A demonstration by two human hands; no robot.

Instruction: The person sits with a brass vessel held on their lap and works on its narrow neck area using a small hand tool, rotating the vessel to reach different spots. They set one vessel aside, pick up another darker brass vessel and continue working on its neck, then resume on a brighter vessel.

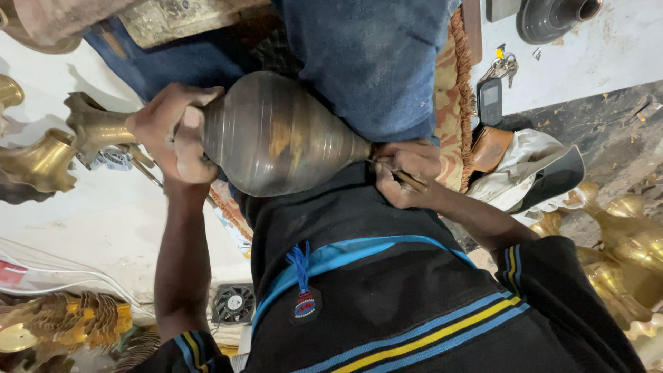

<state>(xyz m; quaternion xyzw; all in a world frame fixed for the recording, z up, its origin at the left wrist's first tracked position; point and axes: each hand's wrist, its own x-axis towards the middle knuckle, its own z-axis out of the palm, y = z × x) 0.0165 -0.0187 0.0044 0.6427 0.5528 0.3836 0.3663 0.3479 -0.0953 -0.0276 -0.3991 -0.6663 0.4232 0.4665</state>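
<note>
A large dull brass vase (pixel 276 135) lies sideways across my lap, its round belly in the middle and its flared mouth (pixel 86 124) pointing left. My left hand (pixel 173 131) is wrapped around the vase's neck. My right hand (pixel 404 173) is closed at the narrow base end of the vase, gripping a thin metal tool (pixel 397 174) pressed against it. My blue jeans (pixel 366 62) and dark striped shirt (pixel 387 304) fill the middle of the view.
Brass vases (pixel 38 162) lie at the left, more brass pieces (pixel 625 242) at the right. A phone and keys (pixel 494 86) rest on the white floor, near a grey pot (pixel 552 17). A small fan (pixel 233 304) and brass comb-like parts (pixel 76 318) sit lower left.
</note>
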